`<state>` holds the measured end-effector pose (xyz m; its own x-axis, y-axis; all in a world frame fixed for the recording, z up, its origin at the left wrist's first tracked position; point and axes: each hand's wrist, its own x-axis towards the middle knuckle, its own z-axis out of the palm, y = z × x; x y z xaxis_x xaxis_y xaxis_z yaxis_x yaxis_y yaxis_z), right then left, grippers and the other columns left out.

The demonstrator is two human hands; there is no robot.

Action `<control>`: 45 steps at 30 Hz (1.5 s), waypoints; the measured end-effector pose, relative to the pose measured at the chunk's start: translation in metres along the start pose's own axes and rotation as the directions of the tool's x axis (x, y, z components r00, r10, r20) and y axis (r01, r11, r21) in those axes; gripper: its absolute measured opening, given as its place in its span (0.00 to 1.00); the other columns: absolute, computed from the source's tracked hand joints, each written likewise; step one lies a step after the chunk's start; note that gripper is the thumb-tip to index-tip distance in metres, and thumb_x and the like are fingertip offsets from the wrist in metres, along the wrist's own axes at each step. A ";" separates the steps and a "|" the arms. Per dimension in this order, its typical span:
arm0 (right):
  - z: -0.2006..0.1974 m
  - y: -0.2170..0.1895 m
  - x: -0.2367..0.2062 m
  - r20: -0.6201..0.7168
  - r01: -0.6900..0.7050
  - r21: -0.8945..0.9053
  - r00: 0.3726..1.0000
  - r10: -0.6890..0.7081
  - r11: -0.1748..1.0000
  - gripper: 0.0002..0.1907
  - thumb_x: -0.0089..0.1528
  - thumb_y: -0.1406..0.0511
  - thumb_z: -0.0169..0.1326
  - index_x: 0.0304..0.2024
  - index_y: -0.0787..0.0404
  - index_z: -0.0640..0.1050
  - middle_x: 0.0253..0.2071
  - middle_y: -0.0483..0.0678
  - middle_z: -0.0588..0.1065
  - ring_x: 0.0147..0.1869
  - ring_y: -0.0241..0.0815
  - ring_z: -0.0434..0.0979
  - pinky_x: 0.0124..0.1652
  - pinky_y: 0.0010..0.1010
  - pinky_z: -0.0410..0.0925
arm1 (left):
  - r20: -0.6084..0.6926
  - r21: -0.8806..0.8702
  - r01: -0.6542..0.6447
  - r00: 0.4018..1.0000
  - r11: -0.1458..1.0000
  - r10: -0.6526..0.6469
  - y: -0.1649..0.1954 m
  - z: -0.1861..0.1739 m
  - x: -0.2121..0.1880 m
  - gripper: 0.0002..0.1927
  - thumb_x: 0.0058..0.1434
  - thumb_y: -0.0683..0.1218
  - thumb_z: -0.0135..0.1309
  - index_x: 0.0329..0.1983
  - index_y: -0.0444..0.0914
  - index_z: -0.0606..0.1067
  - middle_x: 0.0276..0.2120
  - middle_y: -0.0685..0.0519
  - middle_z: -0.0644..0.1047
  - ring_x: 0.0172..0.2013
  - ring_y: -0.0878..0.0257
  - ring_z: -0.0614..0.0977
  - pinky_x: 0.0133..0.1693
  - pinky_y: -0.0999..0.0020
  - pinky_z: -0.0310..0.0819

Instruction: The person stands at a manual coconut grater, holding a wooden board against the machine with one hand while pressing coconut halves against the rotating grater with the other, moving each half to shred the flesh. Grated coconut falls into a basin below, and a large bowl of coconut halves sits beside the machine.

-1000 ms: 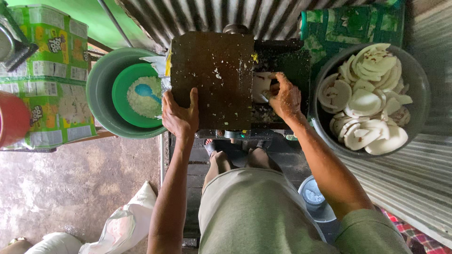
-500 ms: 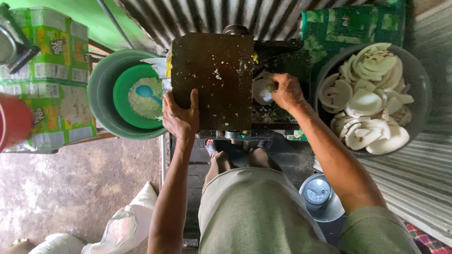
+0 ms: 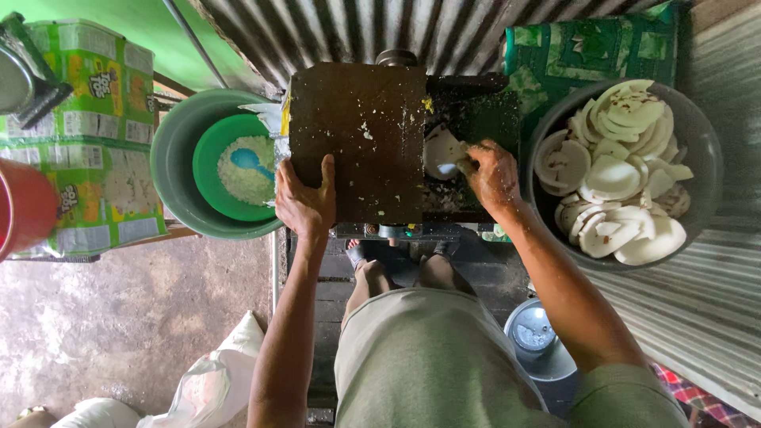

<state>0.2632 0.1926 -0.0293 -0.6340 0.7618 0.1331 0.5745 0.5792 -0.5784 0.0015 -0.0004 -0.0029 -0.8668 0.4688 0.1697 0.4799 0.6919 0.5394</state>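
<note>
Your left hand (image 3: 307, 202) lies flat with fingers spread on the lower left corner of the dark brown metal cover (image 3: 357, 143) of the grating machine, thumb up along its face. Your right hand (image 3: 493, 176) sits just right of that cover, fingers curled and pinching a white coconut piece (image 3: 442, 150) that is pressed into the dark opening beside the cover. White flecks speckle the cover and the black ledge around the opening. Left of the cover, touching its edge, stands a grey-green tub (image 3: 170, 170) holding a smaller green basin (image 3: 208, 162) with grated white coconut and a blue scoop (image 3: 252, 161) lying in it. Right of the cover, just past your right hand, a large dark bowl (image 3: 705, 150) is heaped with curved white coconut pieces (image 3: 618, 170). Behind the cover runs a corrugated metal wall (image 3: 357, 28), and a green patterned cloth (image 3: 587, 51) hangs above the bowl. Far left of the cover are green printed cartons (image 3: 79, 135) and a red bucket (image 3: 24, 206). Below the cover the floor is bare stained concrete (image 3: 135, 317), with a white sack (image 3: 214, 380) lying on it and a small metal pail (image 3: 539, 341) beside your right arm.
</note>
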 end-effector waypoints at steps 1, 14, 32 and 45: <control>0.002 0.002 0.001 -0.011 0.002 0.024 1.000 -0.001 1.000 0.17 0.55 0.71 0.68 0.48 0.62 0.83 0.41 0.57 0.78 0.43 0.58 0.80 0.40 0.44 0.72 | -0.008 0.001 -0.008 1.000 1.000 0.008 0.000 0.000 0.000 0.36 0.60 0.68 0.61 0.53 0.33 0.73 0.45 0.39 0.78 0.43 0.39 0.82 0.42 0.47 0.75; 0.020 0.015 0.017 0.054 0.014 -0.072 0.998 -0.010 0.997 0.11 0.57 0.65 0.67 0.42 0.57 0.86 0.37 0.57 0.79 0.41 0.58 0.80 0.40 0.47 0.72 | -0.030 0.001 -0.011 0.999 1.000 0.011 0.004 -0.001 -0.001 0.35 0.60 0.67 0.63 0.52 0.33 0.73 0.44 0.39 0.78 0.43 0.38 0.81 0.42 0.46 0.75; 0.039 0.013 0.028 0.141 -0.014 -0.256 0.989 0.051 0.967 0.15 0.56 0.72 0.58 0.44 0.54 0.87 0.35 0.58 0.81 0.39 0.59 0.82 0.38 0.46 0.75 | 0.015 0.036 0.016 1.000 0.999 -0.017 0.002 0.000 0.000 0.36 0.60 0.69 0.60 0.50 0.33 0.71 0.44 0.38 0.77 0.43 0.38 0.82 0.42 0.46 0.75; 0.039 -0.002 0.025 0.045 -0.009 -0.219 0.999 0.019 0.976 0.11 0.52 0.68 0.61 0.37 0.55 0.87 0.33 0.57 0.80 0.39 0.61 0.81 0.37 0.50 0.73 | 0.003 0.012 -0.009 1.000 1.000 0.009 0.003 -0.002 0.000 0.36 0.61 0.68 0.60 0.52 0.33 0.72 0.43 0.38 0.78 0.42 0.39 0.82 0.41 0.46 0.75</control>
<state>0.2259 0.1993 -0.0567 -0.6455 0.7589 0.0861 0.6794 0.6220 -0.3892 0.0024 0.0007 0.0000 -0.8620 0.4767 0.1725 0.4894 0.6939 0.5281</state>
